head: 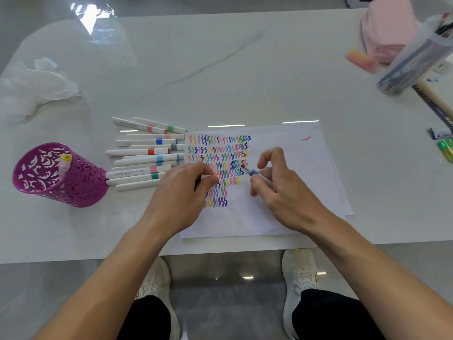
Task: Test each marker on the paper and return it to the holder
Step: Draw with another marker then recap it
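Observation:
A white paper sheet [282,192] lies on the table, its left part filled with rows of coloured squiggles. My right hand [282,190] pinches an uncapped blue marker [252,172] whose tip touches the paper at the squiggles' right edge. Over the squiggles' left side, my left hand [182,190] pinches a small white piece, probably the cap [204,177]. Several capped white markers [147,153] lie in a pile left of the paper. The purple cut-out holder [58,175] stands further left with two markers inside.
Crumpled white plastic [36,87] lies at the far left. At the right are a pink cloth [387,33], an orange-pink eraser [361,59], a clear case of pens [416,57], a wooden handle [434,99] and green batteries [446,148]. The table's near edge runs below the paper.

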